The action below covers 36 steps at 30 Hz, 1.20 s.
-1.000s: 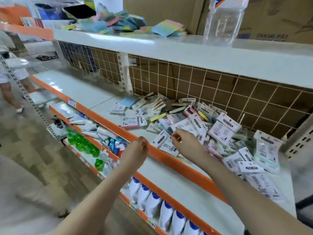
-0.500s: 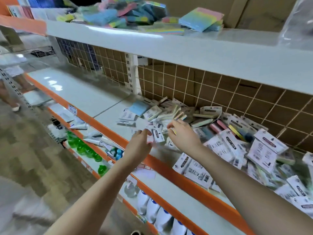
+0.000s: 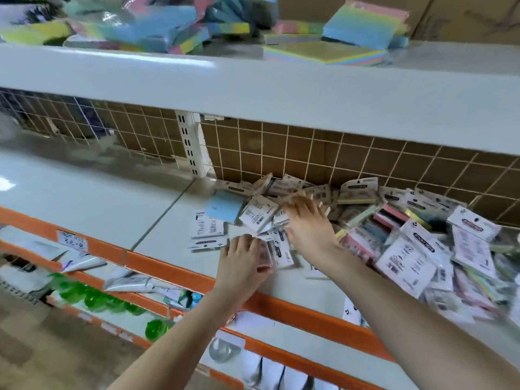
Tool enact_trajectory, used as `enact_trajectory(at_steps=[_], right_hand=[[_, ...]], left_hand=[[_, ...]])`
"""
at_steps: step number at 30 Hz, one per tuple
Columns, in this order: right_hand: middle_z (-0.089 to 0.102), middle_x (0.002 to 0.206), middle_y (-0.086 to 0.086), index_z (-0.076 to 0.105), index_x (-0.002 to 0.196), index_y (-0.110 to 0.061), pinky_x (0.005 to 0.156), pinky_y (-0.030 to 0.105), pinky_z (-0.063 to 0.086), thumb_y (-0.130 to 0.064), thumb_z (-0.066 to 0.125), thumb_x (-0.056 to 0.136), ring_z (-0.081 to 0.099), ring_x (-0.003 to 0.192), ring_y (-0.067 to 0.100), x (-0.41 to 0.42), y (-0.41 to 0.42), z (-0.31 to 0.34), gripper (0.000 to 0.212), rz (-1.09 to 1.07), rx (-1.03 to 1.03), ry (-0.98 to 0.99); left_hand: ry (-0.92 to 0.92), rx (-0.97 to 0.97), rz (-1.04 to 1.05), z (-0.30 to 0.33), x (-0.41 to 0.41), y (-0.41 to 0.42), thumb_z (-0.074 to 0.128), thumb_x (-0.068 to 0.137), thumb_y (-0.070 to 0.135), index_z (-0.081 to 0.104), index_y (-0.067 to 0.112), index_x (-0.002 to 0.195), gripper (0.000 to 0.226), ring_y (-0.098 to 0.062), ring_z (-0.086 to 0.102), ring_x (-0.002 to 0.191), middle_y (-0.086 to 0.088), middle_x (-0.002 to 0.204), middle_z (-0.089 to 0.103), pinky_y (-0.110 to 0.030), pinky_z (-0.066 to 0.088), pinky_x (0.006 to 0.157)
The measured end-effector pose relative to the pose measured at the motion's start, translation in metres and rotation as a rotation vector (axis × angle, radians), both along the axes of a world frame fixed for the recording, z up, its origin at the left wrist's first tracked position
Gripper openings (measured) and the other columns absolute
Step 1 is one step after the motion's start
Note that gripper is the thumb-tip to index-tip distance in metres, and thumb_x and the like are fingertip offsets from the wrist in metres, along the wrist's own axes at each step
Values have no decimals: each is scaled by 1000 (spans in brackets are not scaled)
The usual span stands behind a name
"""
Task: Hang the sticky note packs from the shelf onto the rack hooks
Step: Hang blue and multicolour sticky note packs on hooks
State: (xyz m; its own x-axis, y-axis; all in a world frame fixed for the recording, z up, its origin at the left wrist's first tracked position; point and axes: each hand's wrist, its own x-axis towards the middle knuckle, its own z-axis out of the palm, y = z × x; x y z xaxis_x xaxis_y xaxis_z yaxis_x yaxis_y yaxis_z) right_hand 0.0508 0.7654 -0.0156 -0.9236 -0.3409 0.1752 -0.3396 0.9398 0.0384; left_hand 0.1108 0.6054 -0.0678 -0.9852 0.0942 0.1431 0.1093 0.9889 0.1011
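both hands in the sticky note packs (image 3: 405, 260) on the shelf (image 3: 118, 204)
left hand (image 3: 242, 266) grips a pack; right hand (image 3: 306, 220) spread flat on the pile.

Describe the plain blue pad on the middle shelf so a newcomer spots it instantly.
Find the white slotted upright behind the middle shelf. Just right of its foot, the blue pad lies at the pile's left edge. It alone shows a bare, unprinted blue face; neighbours carry white printed labels.

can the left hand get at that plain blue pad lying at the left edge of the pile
Probably yes. The blue pad lies face up on the shelf with bare shelf to its left, just beyond the left hand. That hand seems to be holding a pack already, so it may need to free its fingers first.
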Motion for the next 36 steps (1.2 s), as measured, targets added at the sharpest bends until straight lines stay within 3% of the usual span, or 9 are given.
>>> enact_trajectory(at_steps=[5, 9, 13, 20, 23, 27, 31, 34, 36], right_hand=[[61, 119, 8, 64, 118, -12, 98, 43, 43, 1, 71, 70, 53, 113, 33, 16, -10, -14, 50, -80, -98, 144], [67, 98, 6, 72, 97, -12, 80, 42, 53, 7, 79, 50, 63, 91, 33, 19, -17, -15, 51, -115, -121, 248], [68, 101, 4, 73, 97, -16, 82, 44, 52, 3, 79, 53, 64, 96, 31, 23, -15, -13, 48, -117, -140, 277], [67, 111, 9, 69, 106, -14, 94, 46, 41, 6, 61, 74, 59, 107, 33, 34, -3, 6, 38, -221, -398, 237], [66, 107, 9, 63, 109, -12, 82, 38, 42, -11, 54, 91, 60, 100, 34, 41, 18, 20, 20, -288, -552, 172], [56, 68, 8, 51, 80, -9, 54, 33, 46, -17, 56, 93, 64, 69, 38, 52, 54, 42, 16, -348, -960, 41], [67, 98, 5, 58, 98, -19, 58, 32, 59, -12, 57, 94, 70, 72, 13, 77, 94, 52, 8, -401, -1488, -124], [65, 107, 6, 52, 103, -23, 69, 37, 60, -3, 55, 93, 68, 93, 20, 102, 128, 56, 22, -397, -1679, -104], [63, 108, 5, 47, 104, -21, 73, 39, 60, 2, 53, 93, 65, 99, 23, 123, 152, 55, 26, -368, -1770, -88]], left_hand=[[169, 39, -71, -5, 5, -7, 67, 74, 54, 65, 17, 107, 50, -30, 58, 102, -6, 110, 62, -41, 46, 87], [270, 107, -106, -8, 9, -6, 77, 67, 48, 71, 12, 90, 43, -33, 63, 87, -10, 95, 67, -42, 50, 75], [336, 136, -230, -2, 5, -18, 55, 83, 47, 72, 12, 88, 40, -30, 66, 79, -9, 88, 70, -39, 51, 67], [425, 192, -346, 36, -14, -39, 35, 99, 33, 64, 6, 78, 45, -18, 46, 29, -1, 44, 51, -22, 34, 31], [269, 554, -214, 54, -14, -26, 32, 101, 37, 55, 12, 75, 42, -9, 43, 36, 1, 47, 44, -19, 30, 36], [31, 1065, -148, 77, -12, 10, 34, 95, 51, 55, 10, 78, 49, -2, 42, 55, -7, 64, 49, -21, 35, 54], [-68, 1319, -94, 86, -3, 57, 40, 98, 47, 59, 27, 90, 29, 3, 57, 68, 10, 79, 63, -16, 45, 56], [-168, 1463, -78, 89, 10, 95, 44, 98, 45, 59, 36, 89, 19, 6, 64, 72, 21, 79, 67, -13, 48, 49], [-209, 1456, -133, 88, 19, 121, 44, 97, 46, 60, 35, 94, 19, 1, 66, 82, 15, 93, 67, -17, 52, 58]])
